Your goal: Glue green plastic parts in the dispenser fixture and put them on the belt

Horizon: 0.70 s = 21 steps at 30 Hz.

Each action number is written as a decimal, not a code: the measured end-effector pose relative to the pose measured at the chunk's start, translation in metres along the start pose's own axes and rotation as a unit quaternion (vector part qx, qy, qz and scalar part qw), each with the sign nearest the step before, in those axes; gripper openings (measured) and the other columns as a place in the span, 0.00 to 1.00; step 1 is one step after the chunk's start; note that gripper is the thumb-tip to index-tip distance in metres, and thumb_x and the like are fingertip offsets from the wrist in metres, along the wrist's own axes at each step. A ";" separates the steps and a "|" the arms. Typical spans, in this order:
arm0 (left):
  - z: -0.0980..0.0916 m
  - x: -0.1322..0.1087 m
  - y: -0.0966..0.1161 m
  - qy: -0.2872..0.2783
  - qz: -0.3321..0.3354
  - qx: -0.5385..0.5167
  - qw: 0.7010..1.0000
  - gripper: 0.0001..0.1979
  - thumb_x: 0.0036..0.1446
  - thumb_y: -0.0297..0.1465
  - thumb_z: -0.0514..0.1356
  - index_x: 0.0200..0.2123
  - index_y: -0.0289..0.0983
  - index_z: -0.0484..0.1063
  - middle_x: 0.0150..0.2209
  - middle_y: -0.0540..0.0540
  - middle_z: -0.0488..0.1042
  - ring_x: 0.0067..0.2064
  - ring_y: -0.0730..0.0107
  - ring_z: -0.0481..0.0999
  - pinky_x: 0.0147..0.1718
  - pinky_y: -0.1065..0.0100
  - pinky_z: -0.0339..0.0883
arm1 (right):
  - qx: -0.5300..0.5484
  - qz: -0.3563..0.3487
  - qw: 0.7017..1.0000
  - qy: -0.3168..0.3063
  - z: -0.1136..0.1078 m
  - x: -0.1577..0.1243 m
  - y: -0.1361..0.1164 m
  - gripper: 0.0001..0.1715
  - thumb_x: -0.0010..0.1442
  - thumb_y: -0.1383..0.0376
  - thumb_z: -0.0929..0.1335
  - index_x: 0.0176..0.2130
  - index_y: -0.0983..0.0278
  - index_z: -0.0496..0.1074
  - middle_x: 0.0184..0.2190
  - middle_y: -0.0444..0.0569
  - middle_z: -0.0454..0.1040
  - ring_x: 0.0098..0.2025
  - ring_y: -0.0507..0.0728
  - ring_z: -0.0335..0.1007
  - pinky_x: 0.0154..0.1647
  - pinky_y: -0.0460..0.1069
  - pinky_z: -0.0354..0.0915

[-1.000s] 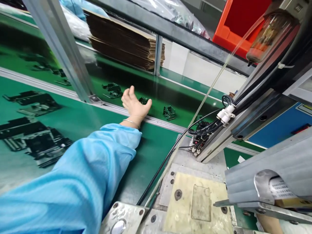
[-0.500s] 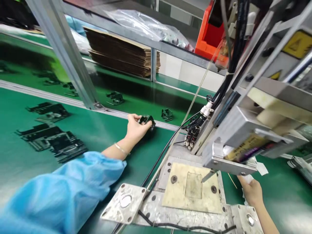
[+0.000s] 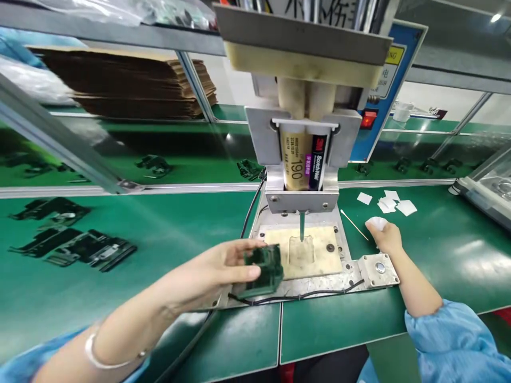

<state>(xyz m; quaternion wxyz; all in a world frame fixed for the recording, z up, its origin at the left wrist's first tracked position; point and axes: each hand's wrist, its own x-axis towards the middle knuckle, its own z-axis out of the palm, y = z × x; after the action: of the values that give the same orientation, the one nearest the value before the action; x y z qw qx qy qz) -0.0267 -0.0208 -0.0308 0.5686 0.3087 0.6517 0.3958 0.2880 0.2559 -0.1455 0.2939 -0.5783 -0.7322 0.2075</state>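
Note:
My left hand (image 3: 219, 268) grips a small dark-green circuit board assembly (image 3: 269, 271) between thumb and fingers. It is held above the front left part of the metal fixture base, beside the cream fixture plate (image 3: 275, 234) with its shallow recess. Over that recess points the thin nozzle (image 3: 302, 226) of a dispenser holding a two-part adhesive cartridge (image 3: 297, 159). To the right of the fixture, my right hand (image 3: 387, 239) is closed on a white wipe (image 3: 376, 222), close to a cotton swab (image 3: 353, 223) on the green bench.
Several dark board assemblies (image 3: 96, 247) lie at the left of the bench. White square pieces (image 3: 387, 205) are scattered behind my right hand. A metal button block (image 3: 379, 268) sits at the fixture's right end. Stacked brown cardboard (image 3: 120, 85) stands at the back.
My left hand has brought the board assembly from the bench's rear rail toward the front of the fixture. My right hand stays at the fixture's right. The view has turned rightward.

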 end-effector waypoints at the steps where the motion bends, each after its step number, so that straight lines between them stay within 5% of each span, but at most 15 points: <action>1: 0.011 0.003 0.000 -0.022 -0.013 0.002 1.000 0.34 0.34 0.43 0.77 0.48 0.45 0.76 0.54 0.38 0.75 0.57 0.43 0.75 0.58 0.47 0.69 | 0.001 0.005 1.000 0.000 0.000 0.000 0.001 0.27 0.62 0.45 0.70 0.30 0.66 0.71 0.24 0.45 0.69 0.24 0.52 0.64 0.26 0.47 0.62; 5: 0.040 0.023 0.006 -0.060 0.003 -0.004 0.998 0.33 0.34 0.38 0.78 0.46 0.44 0.74 0.57 0.42 0.72 0.62 0.51 0.69 0.63 0.53 0.63 | -0.012 0.028 0.999 -0.014 0.000 0.001 0.000 0.27 0.55 0.45 0.70 0.22 0.63 0.67 0.17 0.46 0.64 0.21 0.55 0.61 0.23 0.48 0.54; 9: 0.048 0.043 0.016 -0.093 0.032 -0.039 0.994 0.32 0.36 0.35 0.78 0.45 0.42 0.70 0.52 0.44 0.72 0.54 0.58 0.73 0.58 0.57 0.67 | -0.027 0.043 0.998 -0.048 -0.002 0.001 -0.001 0.27 0.55 0.46 0.68 0.19 0.61 0.62 0.18 0.48 0.66 0.23 0.56 0.62 0.24 0.49 0.52; 14: 0.047 0.064 0.014 -0.056 0.110 0.041 0.991 0.35 0.40 0.36 0.75 0.50 0.40 0.63 0.41 0.47 0.70 0.42 0.65 0.72 0.45 0.60 0.69 | -0.045 0.072 0.994 -0.065 -0.002 0.003 -0.003 0.26 0.55 0.47 0.67 0.18 0.61 0.60 0.20 0.50 0.67 0.26 0.58 0.64 0.27 0.50 0.53; 21: 0.046 0.059 0.007 0.005 0.149 0.211 0.966 0.35 0.43 0.40 0.71 0.53 0.39 0.61 0.42 0.45 0.71 0.40 0.63 0.70 0.45 0.57 0.67 | 0.035 0.071 0.994 -0.078 -0.007 0.002 -0.005 0.25 0.51 0.47 0.66 0.16 0.60 0.59 0.17 0.48 0.64 0.25 0.57 0.63 0.27 0.50 0.55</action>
<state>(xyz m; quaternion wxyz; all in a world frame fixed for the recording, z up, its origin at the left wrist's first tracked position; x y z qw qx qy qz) 0.0086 0.0409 -0.0556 0.4222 0.5135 0.6698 0.3308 0.2894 0.2560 -0.1368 0.2403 -0.6006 -0.7021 0.2977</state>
